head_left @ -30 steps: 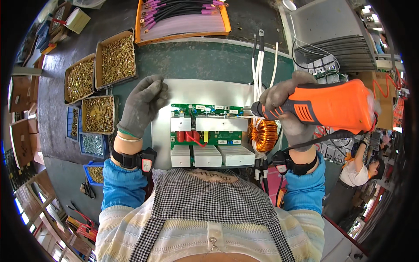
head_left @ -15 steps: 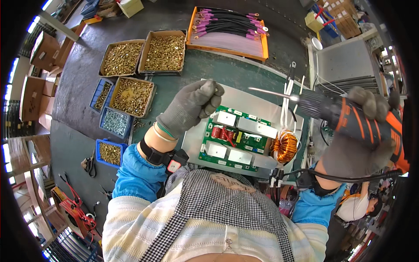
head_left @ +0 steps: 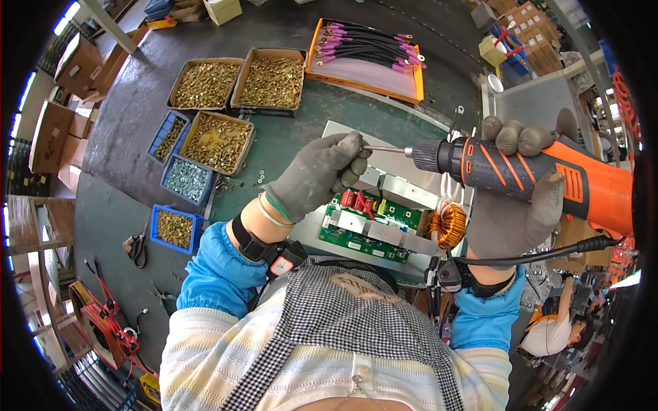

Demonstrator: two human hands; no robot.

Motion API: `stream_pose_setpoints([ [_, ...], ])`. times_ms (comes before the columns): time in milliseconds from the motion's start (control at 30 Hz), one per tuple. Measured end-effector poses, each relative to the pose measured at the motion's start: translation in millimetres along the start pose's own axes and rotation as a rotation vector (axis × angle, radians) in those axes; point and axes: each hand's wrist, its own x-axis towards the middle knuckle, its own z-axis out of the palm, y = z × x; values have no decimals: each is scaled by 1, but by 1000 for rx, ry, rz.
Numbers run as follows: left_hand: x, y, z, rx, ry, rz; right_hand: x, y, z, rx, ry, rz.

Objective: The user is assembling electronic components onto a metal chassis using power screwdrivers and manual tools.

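Observation:
In my right hand (head_left: 514,198) is an orange and black electric drill (head_left: 541,171), its long thin bit (head_left: 385,148) pointing left. At the bit's tip, my gloved left hand (head_left: 319,168) is closed in a pinch. Whatever sits between those fingertips is too small and covered to make out. Below the hands lies a green circuit board (head_left: 375,250) with red parts and pale metal bars, on a silver metal plate (head_left: 336,129). A copper-wound coil (head_left: 449,226) stands at the board's right end, with white wires rising beside it.
To the left stand cardboard boxes of brass-coloured screws (head_left: 269,81) and blue bins (head_left: 185,179) of small hardware. An orange-edged tray (head_left: 367,72) holds black cables at the back. Pliers (head_left: 137,245) lie on the left. A co-worker (head_left: 556,335) shows at far right.
My right hand has brought the drill leftward, so its bit now reaches my left fingertips. My left hand has shifted slightly right and down, still pinched. The view has shifted a little.

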Motion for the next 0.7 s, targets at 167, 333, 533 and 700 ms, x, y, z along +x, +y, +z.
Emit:
stream_pose_setpoints([
  [167, 4, 2, 7, 17, 50, -15, -1, 1, -6, -38, 17, 1],
  [333, 7, 2, 6, -3, 49, -23, 1, 5, -4, -13, 45, -28],
  [533, 12, 0, 3, -23, 67, -36, 4, 13, -5, -18, 69, -61],
  [700, 13, 2, 3, -19, 73, -34, 6, 14, -6, -30, 71, -62],
])
